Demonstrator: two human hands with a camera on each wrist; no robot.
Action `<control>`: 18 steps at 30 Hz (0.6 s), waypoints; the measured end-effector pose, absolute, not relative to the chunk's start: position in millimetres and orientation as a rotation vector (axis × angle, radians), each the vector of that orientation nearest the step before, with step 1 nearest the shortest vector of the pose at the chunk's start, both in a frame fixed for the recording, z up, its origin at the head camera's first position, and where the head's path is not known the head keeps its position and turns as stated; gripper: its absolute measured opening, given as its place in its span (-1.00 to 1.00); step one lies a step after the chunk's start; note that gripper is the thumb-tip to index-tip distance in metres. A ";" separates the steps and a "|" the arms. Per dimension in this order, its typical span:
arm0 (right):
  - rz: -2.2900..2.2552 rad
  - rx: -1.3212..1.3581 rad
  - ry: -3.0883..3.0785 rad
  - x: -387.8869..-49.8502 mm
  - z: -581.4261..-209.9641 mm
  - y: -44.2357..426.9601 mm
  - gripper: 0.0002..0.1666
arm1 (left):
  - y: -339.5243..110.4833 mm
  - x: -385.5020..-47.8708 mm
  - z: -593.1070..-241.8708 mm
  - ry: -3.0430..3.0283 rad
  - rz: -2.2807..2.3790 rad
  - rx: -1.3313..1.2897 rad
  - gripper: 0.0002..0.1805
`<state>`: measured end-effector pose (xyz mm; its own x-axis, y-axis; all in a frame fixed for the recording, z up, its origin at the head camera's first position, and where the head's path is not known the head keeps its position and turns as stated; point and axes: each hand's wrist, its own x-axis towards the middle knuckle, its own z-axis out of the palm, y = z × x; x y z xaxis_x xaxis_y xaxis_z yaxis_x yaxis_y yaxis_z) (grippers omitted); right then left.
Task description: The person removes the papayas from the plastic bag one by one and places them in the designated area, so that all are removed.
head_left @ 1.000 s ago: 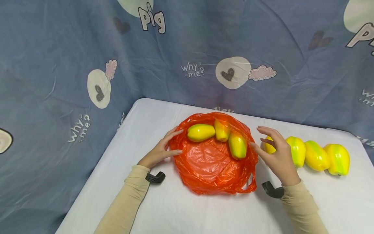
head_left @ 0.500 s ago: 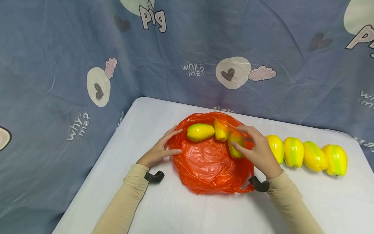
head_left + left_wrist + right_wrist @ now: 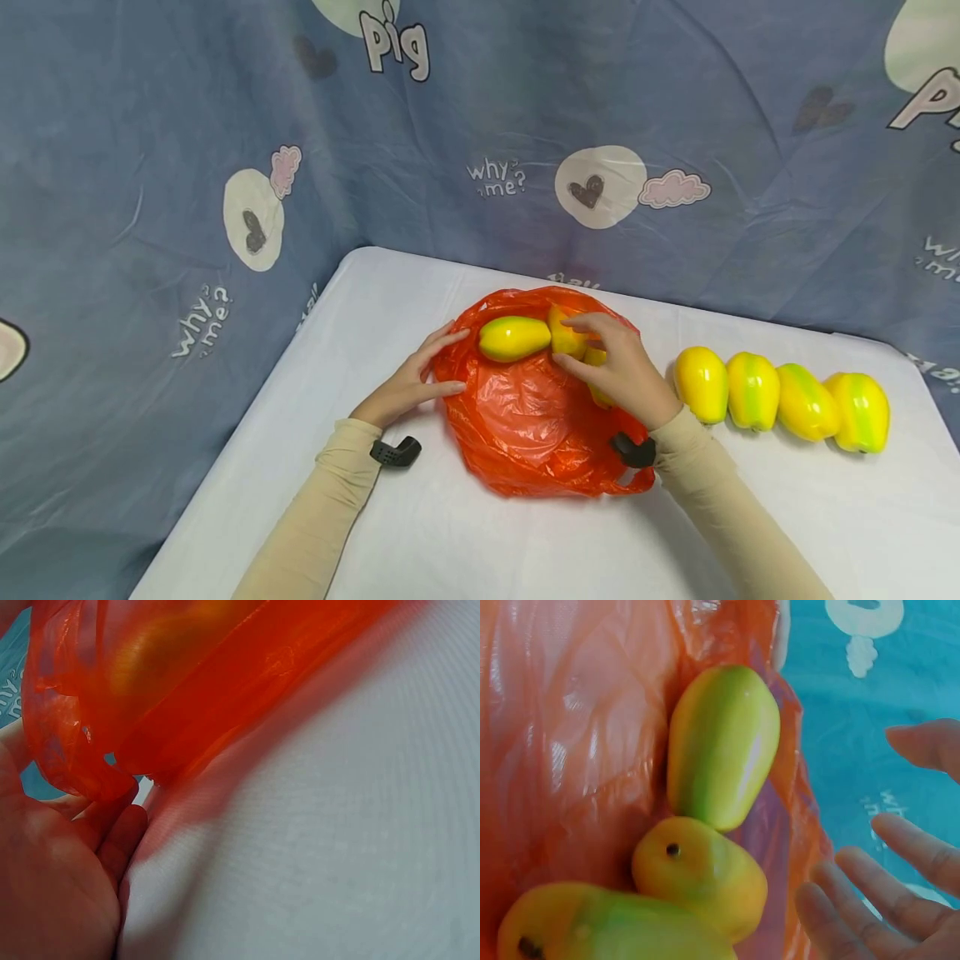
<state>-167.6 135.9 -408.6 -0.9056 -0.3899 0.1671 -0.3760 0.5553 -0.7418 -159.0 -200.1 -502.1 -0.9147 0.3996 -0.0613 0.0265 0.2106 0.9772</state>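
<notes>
A thin red plastic bag lies spread with its mouth up on the table. Inside it are three glossy yellow-green, mango-like fruits: one at the back left, a second fruit beside it and a third to the right. The left hand rests against the bag's left rim, thumb and fingers spread apart. In the left wrist view, this hand's fingers touch the red plastic. Over the bag's right part hovers the right hand, fingers spread and holding nothing, partly hiding the third fruit.
Several more such fruits stand in a row on the white table, right of the bag. A blue patterned curtain hangs behind and left of the table. Each wrist wears a black camera mount.
The right hand has moved left, from the bag's right rim to above the fruits inside it, uncovering the row at the right. The left hand has stayed at the bag's left rim.
</notes>
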 end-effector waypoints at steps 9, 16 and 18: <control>-1.221 -0.655 2.695 -185.9 -413.8 114.3 -0.38 | -200.5 -158.6 -500.6 2.188 1.758 0.394 -0.17; -1.129 -0.736 2.736 -195.4 -423.4 98.4 -0.37 | -199.7 -158.7 -501.5 2.185 1.761 0.403 -0.16; -1.095 -0.760 2.750 -197.8 -426.3 93.2 -0.37 | -199.6 -158.9 -501.4 2.186 1.761 0.406 -0.16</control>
<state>-197.8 93.2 -426.3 -0.8727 -0.4777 0.1007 -0.4162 0.6203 -0.6648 -158.9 -199.6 -501.4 -0.9136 0.4025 -0.0582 0.0288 0.2068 0.9780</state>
